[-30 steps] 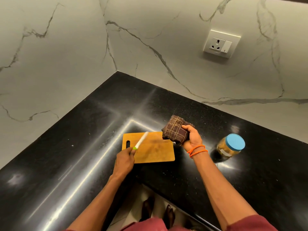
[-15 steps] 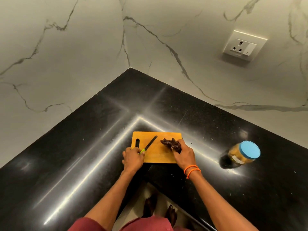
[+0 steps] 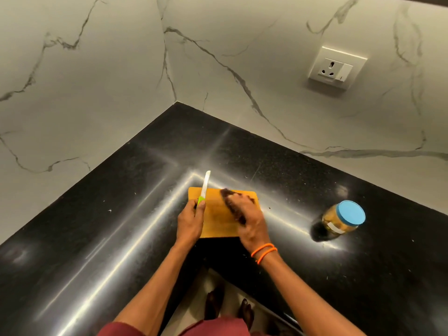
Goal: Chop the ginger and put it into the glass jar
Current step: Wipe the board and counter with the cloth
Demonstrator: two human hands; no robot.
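A wooden cutting board (image 3: pixel 215 225) lies on the black counter in the corner. My left hand (image 3: pixel 190 220) grips the green handle of a white-bladed knife (image 3: pixel 205 184), blade pointing up and away over the board's left end. My right hand (image 3: pixel 249 218) holds a dark checked cloth (image 3: pixel 229 200) against the board's right half; the hand is blurred. A glass jar (image 3: pixel 340 225) with a blue lid stands to the right, with yellowish pieces inside. No loose ginger shows on the board.
Black granite counter (image 3: pixel 121 226) meets marble walls at a corner behind the board. A wall socket (image 3: pixel 337 67) sits high on the right wall. My feet show below the counter's front edge (image 3: pixel 278 314).
The cloth came down from above the board onto it and now sweeps across its right half. The knife blade lifted off the board and points up.
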